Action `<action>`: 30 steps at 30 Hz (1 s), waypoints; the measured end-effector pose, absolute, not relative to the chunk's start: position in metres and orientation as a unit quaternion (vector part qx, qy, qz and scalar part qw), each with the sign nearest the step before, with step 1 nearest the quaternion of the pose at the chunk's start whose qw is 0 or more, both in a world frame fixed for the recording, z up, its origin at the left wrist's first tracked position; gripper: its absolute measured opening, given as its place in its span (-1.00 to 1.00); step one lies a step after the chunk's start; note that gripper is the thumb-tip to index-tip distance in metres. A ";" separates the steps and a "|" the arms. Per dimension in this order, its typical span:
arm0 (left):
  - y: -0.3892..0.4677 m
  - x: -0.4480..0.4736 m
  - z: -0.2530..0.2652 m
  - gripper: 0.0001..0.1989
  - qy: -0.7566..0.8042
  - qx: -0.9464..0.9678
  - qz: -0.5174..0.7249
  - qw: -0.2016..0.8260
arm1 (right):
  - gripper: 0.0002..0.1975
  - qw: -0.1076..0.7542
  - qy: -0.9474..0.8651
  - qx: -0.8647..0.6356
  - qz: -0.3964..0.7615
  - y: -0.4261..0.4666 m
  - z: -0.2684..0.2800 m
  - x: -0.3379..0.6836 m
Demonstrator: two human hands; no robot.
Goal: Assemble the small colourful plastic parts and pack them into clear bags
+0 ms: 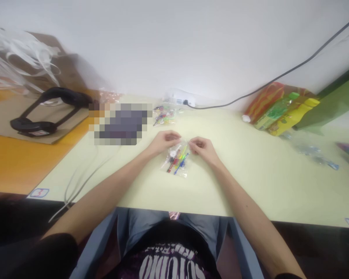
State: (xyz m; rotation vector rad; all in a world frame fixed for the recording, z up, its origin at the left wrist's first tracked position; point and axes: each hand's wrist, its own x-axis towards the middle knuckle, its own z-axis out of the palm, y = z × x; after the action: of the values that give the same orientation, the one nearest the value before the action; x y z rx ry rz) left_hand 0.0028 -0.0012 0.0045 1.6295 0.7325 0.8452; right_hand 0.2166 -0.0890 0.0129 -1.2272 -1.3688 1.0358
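A clear plastic bag [176, 159] of small colourful plastic pieces lies on the pale table in front of me. Red, blue, yellow-green and white parts show through it. At its upper left corner, my left hand [166, 141] is closed, thumb and fingers pinching the bag's edge. My right hand [203, 148] pinches the upper right corner in the same way. Behind my hands sits a loose group of similar colourful packets [165, 115].
A pixelated dark object [122, 124] lies left of my hands, with pale cables [84, 184] running off the table's front edge. A black frame-like device [48, 112] rests on cardboard further left. A white power strip [180, 97] is at the wall. Snack bags [293, 116] stand at right.
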 end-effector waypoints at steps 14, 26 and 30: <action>-0.001 0.003 0.004 -0.49 0.299 0.717 0.334 0.533 | -0.53 0.478 -0.573 -0.515 0.423 -0.088 0.011 0.218; -0.001 0.003 0.003 -0.59 0.291 0.729 0.339 0.519 | -0.57 0.476 -0.584 -0.512 0.412 -0.089 0.013 0.214; -0.003 0.003 0.005 -0.59 0.285 0.731 0.337 0.520 | -0.56 0.453 -0.604 -0.514 0.406 -0.089 0.015 0.214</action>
State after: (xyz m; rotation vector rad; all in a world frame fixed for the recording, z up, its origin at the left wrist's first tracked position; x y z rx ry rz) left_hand 0.0035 -0.0034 0.0048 1.7541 0.6841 0.8084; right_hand 0.2141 -0.0891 0.0146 -1.2690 -1.4919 1.0033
